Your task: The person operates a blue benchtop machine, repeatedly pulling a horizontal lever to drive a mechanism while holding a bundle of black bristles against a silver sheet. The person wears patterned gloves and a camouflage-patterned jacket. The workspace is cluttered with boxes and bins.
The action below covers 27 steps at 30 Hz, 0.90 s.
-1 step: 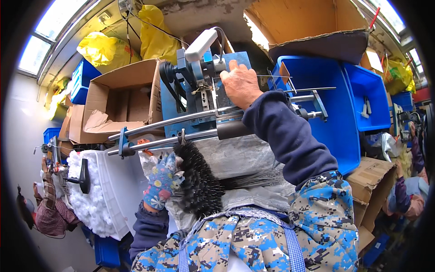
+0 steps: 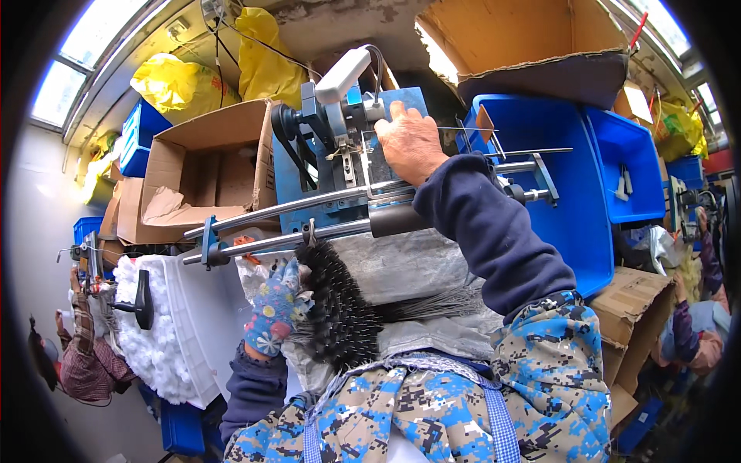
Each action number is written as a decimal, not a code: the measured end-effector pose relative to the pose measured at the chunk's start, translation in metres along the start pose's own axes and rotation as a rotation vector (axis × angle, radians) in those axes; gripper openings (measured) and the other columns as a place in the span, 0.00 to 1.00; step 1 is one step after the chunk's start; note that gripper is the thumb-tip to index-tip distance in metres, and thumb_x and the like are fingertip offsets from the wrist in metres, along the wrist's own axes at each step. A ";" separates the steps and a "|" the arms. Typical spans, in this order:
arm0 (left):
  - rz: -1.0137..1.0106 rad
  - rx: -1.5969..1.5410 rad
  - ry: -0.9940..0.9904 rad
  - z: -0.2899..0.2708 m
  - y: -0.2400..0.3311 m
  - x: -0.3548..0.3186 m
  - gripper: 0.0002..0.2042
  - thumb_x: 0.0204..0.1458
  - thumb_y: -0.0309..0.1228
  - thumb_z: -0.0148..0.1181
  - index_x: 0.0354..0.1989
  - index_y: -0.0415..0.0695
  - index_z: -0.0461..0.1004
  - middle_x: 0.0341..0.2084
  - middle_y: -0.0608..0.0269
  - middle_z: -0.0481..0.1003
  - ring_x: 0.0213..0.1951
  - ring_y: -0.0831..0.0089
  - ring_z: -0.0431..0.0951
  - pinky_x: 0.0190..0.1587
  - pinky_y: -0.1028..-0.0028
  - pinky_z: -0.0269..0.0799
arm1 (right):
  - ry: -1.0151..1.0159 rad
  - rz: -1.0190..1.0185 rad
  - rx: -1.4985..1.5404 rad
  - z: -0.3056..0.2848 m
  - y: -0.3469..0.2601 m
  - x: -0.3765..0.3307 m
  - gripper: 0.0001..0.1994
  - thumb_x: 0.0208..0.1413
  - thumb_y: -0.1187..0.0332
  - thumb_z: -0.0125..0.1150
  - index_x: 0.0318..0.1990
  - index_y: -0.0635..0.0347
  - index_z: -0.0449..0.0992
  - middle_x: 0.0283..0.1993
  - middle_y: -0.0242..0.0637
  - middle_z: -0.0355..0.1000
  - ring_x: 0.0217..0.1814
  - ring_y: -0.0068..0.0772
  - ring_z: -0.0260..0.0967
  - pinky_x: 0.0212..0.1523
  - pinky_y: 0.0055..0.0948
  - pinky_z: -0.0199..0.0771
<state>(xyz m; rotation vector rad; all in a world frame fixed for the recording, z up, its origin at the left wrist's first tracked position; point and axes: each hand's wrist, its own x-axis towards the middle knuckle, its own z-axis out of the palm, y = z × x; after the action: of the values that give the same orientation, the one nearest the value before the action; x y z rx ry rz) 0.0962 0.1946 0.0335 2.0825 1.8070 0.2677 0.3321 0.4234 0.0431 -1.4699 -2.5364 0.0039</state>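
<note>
The gloved left hand (image 2: 274, 312) grips a black bristly brush (image 2: 340, 309), its long axis running up toward the rails (image 2: 309, 224); the right hand (image 2: 409, 139) presses spread fingers onto the crowded blue machine (image 2: 340, 154).

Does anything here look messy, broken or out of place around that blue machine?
Only small things: the cardboard box left of the blue machine has bent flaps and crumpled paper inside. The left hand holds a bristly black brush; nothing looks spilled.

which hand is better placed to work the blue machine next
Probably the right. The right hand already rests on the blue machine beside its grey handle. The left hand, in a patterned glove, sits lower, occupied at the black bristly bundle under the steel rods.
</note>
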 end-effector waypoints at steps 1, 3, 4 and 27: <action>-0.005 -0.039 -0.032 0.001 0.000 0.000 0.22 0.39 0.20 0.59 0.48 0.42 0.67 0.43 0.49 0.70 0.45 0.55 0.72 0.43 0.67 0.70 | -0.007 0.000 -0.006 0.001 -0.001 0.001 0.07 0.45 0.69 0.54 0.32 0.56 0.76 0.41 0.42 0.66 0.40 0.40 0.68 0.35 0.39 0.65; -0.012 -0.117 -0.096 0.002 0.000 0.002 0.25 0.38 0.21 0.59 0.50 0.42 0.66 0.44 0.49 0.69 0.45 0.54 0.72 0.43 0.66 0.70 | -0.013 -0.003 -0.013 0.004 -0.003 0.001 0.07 0.45 0.69 0.54 0.31 0.57 0.76 0.42 0.43 0.67 0.39 0.40 0.68 0.36 0.39 0.66; 0.030 -0.059 -0.037 0.005 -0.002 0.001 0.24 0.38 0.20 0.58 0.49 0.43 0.66 0.44 0.50 0.69 0.44 0.54 0.72 0.43 0.65 0.70 | -0.010 -0.002 -0.017 0.004 -0.004 0.002 0.07 0.46 0.69 0.53 0.31 0.57 0.76 0.42 0.43 0.67 0.39 0.40 0.68 0.36 0.39 0.66; 0.158 -0.158 0.287 -0.051 0.042 -0.017 0.20 0.41 0.17 0.59 0.45 0.43 0.70 0.30 0.59 0.76 0.32 0.64 0.76 0.35 0.70 0.71 | 0.068 -0.008 0.040 0.006 0.018 -0.013 0.18 0.46 0.60 0.59 0.44 0.60 0.74 0.55 0.46 0.58 0.57 0.46 0.54 0.52 0.45 0.54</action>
<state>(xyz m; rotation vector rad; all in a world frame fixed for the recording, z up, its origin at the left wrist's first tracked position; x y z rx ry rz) 0.1126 0.1807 0.0987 2.1629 1.7078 0.7620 0.3533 0.4217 0.0329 -1.4210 -2.4739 0.0036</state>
